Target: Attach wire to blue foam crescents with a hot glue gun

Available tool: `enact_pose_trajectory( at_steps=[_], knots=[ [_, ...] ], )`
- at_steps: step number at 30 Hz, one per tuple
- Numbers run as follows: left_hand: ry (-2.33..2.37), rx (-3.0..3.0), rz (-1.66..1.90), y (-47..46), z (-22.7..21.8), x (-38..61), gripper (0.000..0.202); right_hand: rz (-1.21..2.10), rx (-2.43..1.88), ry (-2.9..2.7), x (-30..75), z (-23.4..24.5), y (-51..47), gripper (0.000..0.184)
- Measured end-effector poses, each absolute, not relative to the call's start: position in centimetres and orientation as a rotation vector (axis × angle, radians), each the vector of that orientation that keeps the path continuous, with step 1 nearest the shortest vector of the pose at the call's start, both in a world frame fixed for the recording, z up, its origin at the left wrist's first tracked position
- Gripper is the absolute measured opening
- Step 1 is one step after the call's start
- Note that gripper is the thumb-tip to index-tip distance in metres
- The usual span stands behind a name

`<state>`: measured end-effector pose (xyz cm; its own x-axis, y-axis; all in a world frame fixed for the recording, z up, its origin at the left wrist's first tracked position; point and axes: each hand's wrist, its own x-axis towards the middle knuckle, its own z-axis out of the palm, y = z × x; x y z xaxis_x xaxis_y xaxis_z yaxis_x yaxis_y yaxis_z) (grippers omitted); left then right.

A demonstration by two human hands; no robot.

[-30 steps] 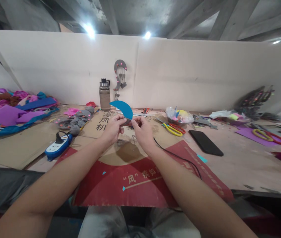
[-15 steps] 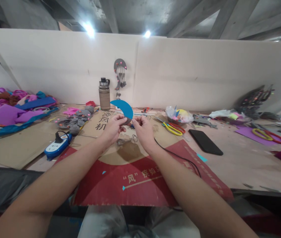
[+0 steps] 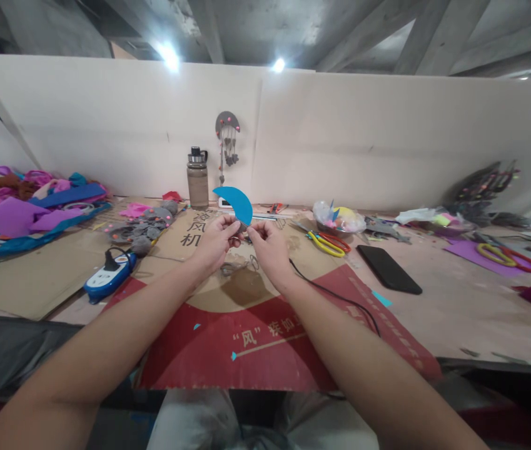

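Observation:
A blue crescent-shaped piece, seemingly felt (image 3: 237, 201), is pinched near its lower end by my left hand (image 3: 218, 242), thumb on the near face. Close beside that end, my right hand (image 3: 268, 247) has its thumb and fingertips pressed together. What lies between those right fingertips is too small to make out. Something dark grey shows by the left fingers, its kind unclear. Below both hands, thin grey cord (image 3: 239, 267) lies on the printed cardboard sheet (image 3: 218, 372).
Yellow-and-red-handled scissors (image 3: 328, 244) and a black phone (image 3: 388, 269) lie to the right. A blue power strip (image 3: 110, 277), grey felt pieces (image 3: 141, 228) and coloured fabric (image 3: 25, 212) are left. A bottle (image 3: 197, 181) and hanging ornament (image 3: 227, 134) stand behind.
The blue crescent has turned slightly and its left tip has risen a little to the right. Both hands keep nearly the same place, fingers still pinched.

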<state>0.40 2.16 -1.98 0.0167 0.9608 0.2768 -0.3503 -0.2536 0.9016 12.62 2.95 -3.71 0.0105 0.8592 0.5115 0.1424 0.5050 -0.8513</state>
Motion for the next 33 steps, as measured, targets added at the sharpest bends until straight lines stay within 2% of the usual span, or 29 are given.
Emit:
enact_pose_trajectory(
  at_steps=[10, 16, 20, 22, 27, 33],
  knots=[
    [0.784, 1.172, 1.518, 2.2, -1.7, 0.1, 0.015, 0.602, -0.939, -1.625, 12.7, -3.7, 2.7, 0.018],
    [0.869, 1.087, 1.593, 2.4, -1.2, -1.0, 0.011, 0.525, -0.938, -1.938, 13.1, -3.7, 2.4, 0.030],
    [0.924, 1.046, 1.647, 3.2, -1.3, -2.2, 0.015, 0.500, -1.038, -1.605, 14.8, -3.2, 3.6, 0.023],
    [0.942, 1.049, 1.663, 3.6, -1.5, -2.9, 0.017, 0.666, -1.001, -1.396, 15.6, -3.1, 4.4, 0.020],
    [0.978, 1.031, 1.688, 4.6, -2.0, -3.9, 0.018, 1.340, -0.616, -1.175, 16.0, -2.5, 4.5, 0.022],
    [0.985, 1.033, 1.696, 5.1, -2.4, -4.3, 0.019, 1.685, -0.359, -1.193, 15.7, -1.6, 3.2, 0.021]
  ],
)
